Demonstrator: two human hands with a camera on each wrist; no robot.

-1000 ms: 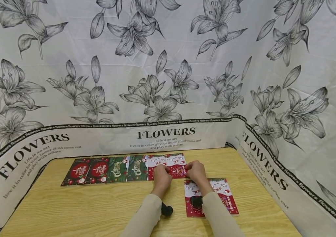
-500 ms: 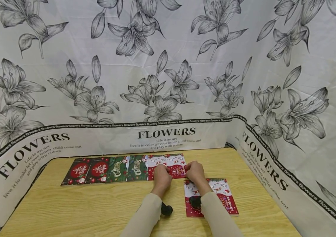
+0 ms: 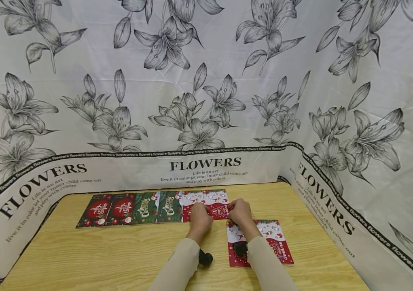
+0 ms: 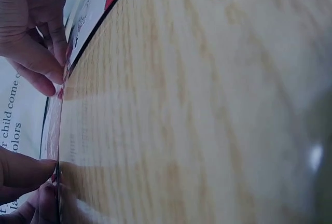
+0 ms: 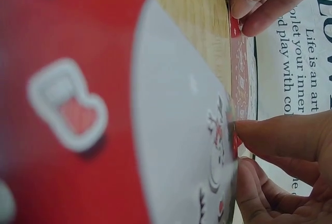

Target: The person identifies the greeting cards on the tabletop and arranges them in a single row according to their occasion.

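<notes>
A red-and-white Christmas card (image 3: 219,209) lies at the right end of a row near the back of the table. My left hand (image 3: 200,218) pinches its near edge, thumb and fingers meeting there in the left wrist view. At its right edge, my right hand (image 3: 240,213) pinches the card between thumb and fingertips, as the right wrist view shows. Left of it another red-and-white design (image 3: 190,197) adjoins, partly hidden by my left hand. Two green Christmas cards (image 3: 146,208) and two dark red ones (image 3: 98,209) continue the row leftward.
Under my right forearm lie more red-and-white cards (image 3: 282,246), side by side or stacked; I cannot tell which. Both wrists carry black camera mounts (image 3: 205,257). The wooden table (image 3: 100,258) ends at a flower-printed cloth (image 3: 206,169) behind and at both sides.
</notes>
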